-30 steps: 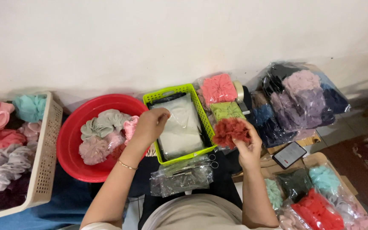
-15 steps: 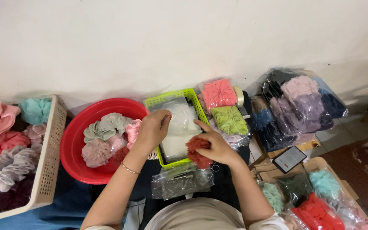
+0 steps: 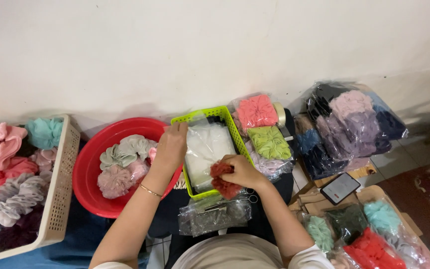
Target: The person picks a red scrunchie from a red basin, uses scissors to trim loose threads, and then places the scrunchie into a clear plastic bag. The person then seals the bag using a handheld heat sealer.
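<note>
Against the pale wall [image 3: 215, 50], far left, a cream slotted basket [image 3: 60, 189] heaped with pink, teal, grey and maroon scrunchies; just beside it, a red round basin [image 3: 88, 174] with sage and dusty-pink scrunchies [image 3: 120, 167] inside; further right, a coral scrunchie in a clear packet [image 3: 257, 110] above a lime-green one [image 3: 269, 142]; near those, a big clear bag of mauve, navy and black scrunchies [image 3: 352, 124]; below that, a dark phone [image 3: 340, 188] on brown cardboard; bottom right, bagged mint, dark-green and red scrunchies [image 3: 369, 234]; low in the middle, a clear bag of small dark bits [image 3: 212, 216], scissors just beside.
</note>
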